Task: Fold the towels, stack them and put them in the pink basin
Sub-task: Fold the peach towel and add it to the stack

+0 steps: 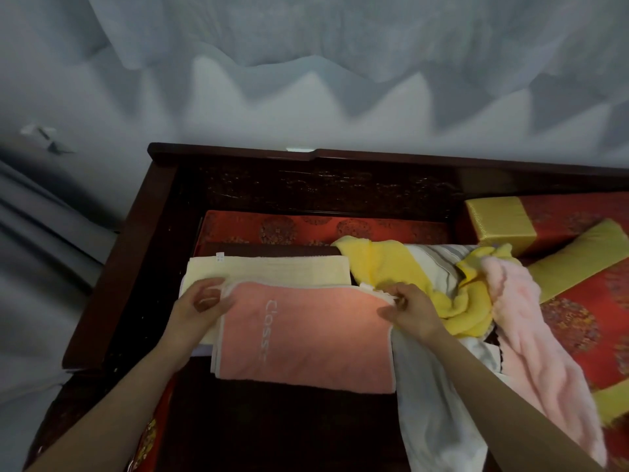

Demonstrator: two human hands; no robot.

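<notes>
Left hand (pixel 200 301) has fingers curled, thumb and fingers pinching the far left corner of the salmon towel (pixel 306 338). Right hand (pixel 408 310) is also curled and pinches the far right corner of the same towel at its white edge. Both forearms come in from the near side.

The salmon towel is folded, with pale lettering across the middle, and lies flat at centre. It partly overlaps a folded cream towel (pixel 282 269), which sticks out on the far and left sides. An unfolded heap sits just right of it: yellow towel (pixel 384 264), striped towel (pixel 439 264), fluffy pale pink towel (pixel 524 321) trailing toward near right. A white towel (pixel 425 403) hangs down under the right forearm.

The surface is a dark wooden seat (pixel 143 240) with a carved backrest (pixel 323 189) on the far side. A red patterned cushion (pixel 323 228) lies behind the towels, and a red bolster with a gold end (pixel 500 221) is at far right. Grey draped fabric (pixel 306 80) covers the background.
</notes>
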